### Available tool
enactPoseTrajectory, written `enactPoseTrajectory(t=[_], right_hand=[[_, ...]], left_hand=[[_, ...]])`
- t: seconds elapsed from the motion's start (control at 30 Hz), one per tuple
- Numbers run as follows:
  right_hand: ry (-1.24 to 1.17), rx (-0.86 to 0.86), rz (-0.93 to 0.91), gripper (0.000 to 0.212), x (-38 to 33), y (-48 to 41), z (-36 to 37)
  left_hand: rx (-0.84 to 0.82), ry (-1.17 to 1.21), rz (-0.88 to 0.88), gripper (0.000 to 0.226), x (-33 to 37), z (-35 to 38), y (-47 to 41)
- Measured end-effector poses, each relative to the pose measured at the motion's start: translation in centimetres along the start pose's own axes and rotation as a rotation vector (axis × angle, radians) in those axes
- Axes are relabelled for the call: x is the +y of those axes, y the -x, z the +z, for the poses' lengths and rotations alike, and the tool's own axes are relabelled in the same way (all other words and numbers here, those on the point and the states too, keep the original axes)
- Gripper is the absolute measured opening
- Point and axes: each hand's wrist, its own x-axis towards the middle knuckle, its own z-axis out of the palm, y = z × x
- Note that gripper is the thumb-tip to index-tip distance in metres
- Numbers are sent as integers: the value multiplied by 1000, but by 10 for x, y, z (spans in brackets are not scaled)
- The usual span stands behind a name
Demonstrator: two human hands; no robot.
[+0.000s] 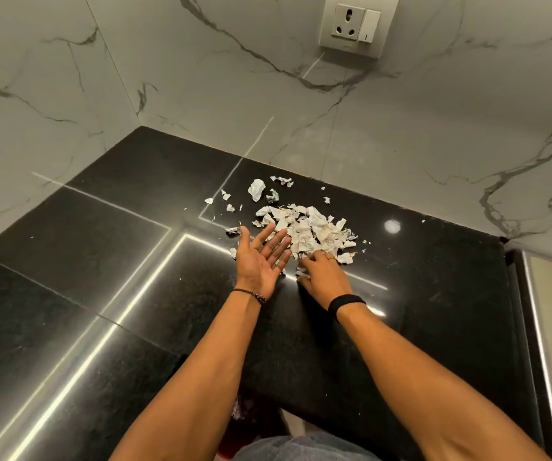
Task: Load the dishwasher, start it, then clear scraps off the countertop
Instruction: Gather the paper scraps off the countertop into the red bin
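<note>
The torn white paper scraps (304,227) lie mostly heaped on the glossy black stone worktop (135,261), so clearing seems barely begun: the left hand (261,257) is open, palm up, while the right hand (324,272) pinches some near pieces.

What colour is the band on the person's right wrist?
The band is plain black, shown best in the head view.

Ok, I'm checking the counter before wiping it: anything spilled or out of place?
Yes: torn paper scraps lie heaped on the black counter, strays scattered around. The left hand lies palm up beside them; the right hand touches their near edge.
</note>
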Motion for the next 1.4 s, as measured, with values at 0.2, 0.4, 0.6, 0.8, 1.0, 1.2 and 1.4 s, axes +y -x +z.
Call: enactPoseTrajectory(t=[0.2,0.4,0.6,0.8,1.0,1.2,1.4], right_hand=[[-76,38,-11,17,2,-6,-8],[-744,210,251,21,3,-10,-33],[-1110,107,96,28,-21,-21,-55],[-943,138,28,27,-35,-28,-58],[-979,335,86,26,-24,-40,-51],[-402,24,34,39,-12,-44,-19],[10,-25,-188,30,-37,-29,9]], left_hand=[[11,-2,-11,70,-2,2,-15],[49,7,-18,62,-13,6,-21],[13,70,-71,61,-21,18,-25],[-27,306,-56,60,-17,12,-29],[-15,436,-42,62,-13,-6,-28],[70,403,25,54,0,-28,-27],[117,324,39,53,6,-35,-25]])
